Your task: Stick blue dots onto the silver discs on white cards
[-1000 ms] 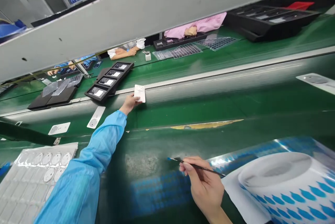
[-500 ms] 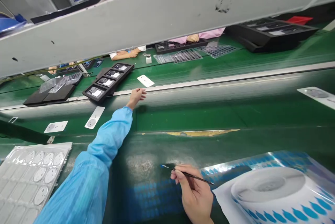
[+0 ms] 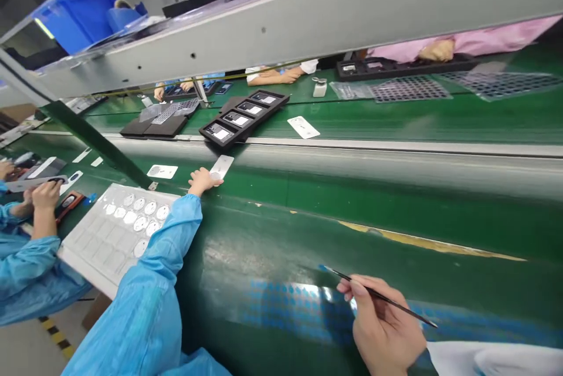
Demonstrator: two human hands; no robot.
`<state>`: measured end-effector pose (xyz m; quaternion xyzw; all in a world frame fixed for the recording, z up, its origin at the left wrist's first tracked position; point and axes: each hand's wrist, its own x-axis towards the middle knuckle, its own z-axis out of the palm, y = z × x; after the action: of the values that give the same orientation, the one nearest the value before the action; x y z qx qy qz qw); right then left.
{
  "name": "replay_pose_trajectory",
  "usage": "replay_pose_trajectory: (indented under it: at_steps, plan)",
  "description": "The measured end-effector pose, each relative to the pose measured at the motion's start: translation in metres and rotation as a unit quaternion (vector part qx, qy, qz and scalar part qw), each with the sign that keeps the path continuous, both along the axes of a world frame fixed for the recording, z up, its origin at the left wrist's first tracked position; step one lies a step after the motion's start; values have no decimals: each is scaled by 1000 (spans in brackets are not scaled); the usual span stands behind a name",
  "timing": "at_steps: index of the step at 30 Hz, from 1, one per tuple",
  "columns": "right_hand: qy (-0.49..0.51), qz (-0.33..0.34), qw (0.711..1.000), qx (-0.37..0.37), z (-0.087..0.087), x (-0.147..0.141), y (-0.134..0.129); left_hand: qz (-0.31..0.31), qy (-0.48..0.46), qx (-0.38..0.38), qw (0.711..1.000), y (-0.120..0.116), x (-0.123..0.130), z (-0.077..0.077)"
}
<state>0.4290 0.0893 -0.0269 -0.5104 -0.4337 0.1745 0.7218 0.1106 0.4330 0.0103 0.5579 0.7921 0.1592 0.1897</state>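
Observation:
My left hand [image 3: 203, 181] reaches over the green belt, its thumb and fingers apart around the near end of a white card [image 3: 223, 165] with a grey round piece on it. The card lies flat, and the fingertips look to be touching it; a firm grip does not show. In my right hand [image 3: 385, 323] is a pair of thin dark tweezers [image 3: 391, 301], pinched between thumb and fingers. A small blue film piece [image 3: 323, 268] sits at their tip. Below the tip lies a clear sheet with rows of blue stickers [image 3: 285, 300].
A clear tray of round white discs [image 3: 109, 229] sits beside my left sleeve. Another white card [image 3: 162, 172] lies left of my hand. Beyond the rail are a black tray of phone parts [image 3: 244, 118] and a card [image 3: 303, 127]. A co-worker's hands [image 3: 46, 194] are at far left.
My view has swung left. My left hand has moved left from the space near the rail to the white card, and its fingers have spread. My right hand still holds the tweezers.

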Motion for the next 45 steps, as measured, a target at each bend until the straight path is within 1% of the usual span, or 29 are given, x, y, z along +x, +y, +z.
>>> replay_pose_trajectory:
  at_steps: [3,5,7,8,10,12,14,15,16,17,18,19,20,21,22,23,24,26,28,30,33,38,43,45]
  plan:
    - [-10,-27,1000,-7,-4,0,4,-12,-60,13,998,7,0,-3]
    - [-12,-41,999,-15,-4,-1,7,-48,-122,40,991,4,-2,-1]
    - [-2,-46,999,-21,0,-4,10,-99,-200,76,972,-6,-4,5]
    - [9,-46,999,-23,3,-6,12,-124,-244,94,957,-13,-6,8]
    - [42,-40,998,-24,10,-11,16,-161,-336,129,919,-28,-11,14]
    - [79,-28,996,-22,17,-18,22,-166,-421,159,877,-45,-16,19]
    - [100,-3,995,-22,24,-27,28,-151,-484,169,845,-65,-19,22]
    - [103,13,994,-23,27,-32,32,-140,-523,155,826,-78,-18,23]
    - [103,29,994,-24,30,-38,35,-130,-571,128,801,-92,-16,24]
    - [103,46,993,-23,33,-44,38,-123,-624,87,767,-107,-11,25]
    - [103,61,993,-20,35,-50,41,-121,-678,37,724,-124,-4,26]
    - [104,76,992,-18,37,-56,43,-126,-720,-18,682,-141,4,26]
    - [106,88,990,-14,38,-62,45,-140,-746,-73,647,-157,14,26]
    - [110,100,989,-13,39,-67,45,-156,-757,-125,622,-174,24,25]
    - [114,111,987,-13,39,-72,45,-170,-759,-170,605,-188,33,24]
    - [118,123,985,-15,39,-77,44,-179,-756,-207,594,-202,41,22]
    - [122,136,983,-17,38,-80,43,-184,-753,-232,588,-213,47,19]
    - [128,158,979,-26,36,-87,39,-187,-747,-254,585,-232,55,13]
    - [124,165,978,-40,34,-91,35,-187,-744,-257,588,-243,58,8]
    - [115,155,980,-55,32,-94,33,-180,-738,-258,597,-249,58,7]
    - [108,143,981,-73,32,-93,33,-170,-727,-253,616,-252,59,7]
    - [109,157,977,-97,32,-89,33,-197,-706,-236,638,-252,59,5]
    - [84,148,981,-95,31,-91,31,-224,-713,-224,626,-252,60,0]
    - [83,152,980,-93,31,-91,30,-225,-711,-227,627,-253,60,-1]
